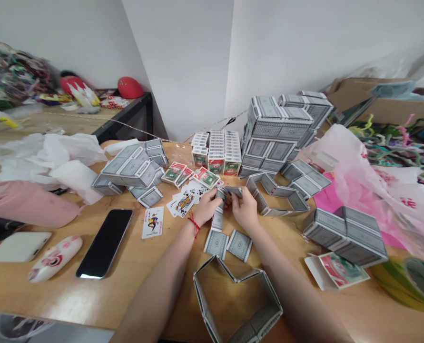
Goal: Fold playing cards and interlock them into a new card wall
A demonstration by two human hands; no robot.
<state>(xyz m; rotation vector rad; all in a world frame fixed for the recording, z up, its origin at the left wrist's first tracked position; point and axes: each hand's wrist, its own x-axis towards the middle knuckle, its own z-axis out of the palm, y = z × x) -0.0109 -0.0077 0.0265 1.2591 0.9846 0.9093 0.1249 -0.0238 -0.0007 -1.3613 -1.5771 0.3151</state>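
Note:
My left hand [207,206] and my right hand [245,208] meet over the middle of the wooden table [133,267], both closed on a folded strip of grey-backed playing cards [226,194]. A red string circles my left wrist. Below the hands lie two folded card pieces [228,244]. A heart-shaped frame made of cards [233,300] sits at the near edge, and another heart-shaped frame [278,193] lies just right of my right hand. Loose face-up cards [185,199] and a joker card [152,222] lie to the left.
Stacks of boxed decks [217,152] and piled card blocks [281,128] stand behind. More card blocks [131,169] lie left and a card block pair [347,236] lies right. A black phone [105,242], a white mouse [54,258], white bags [54,157] and a pink bag [369,190] surround them.

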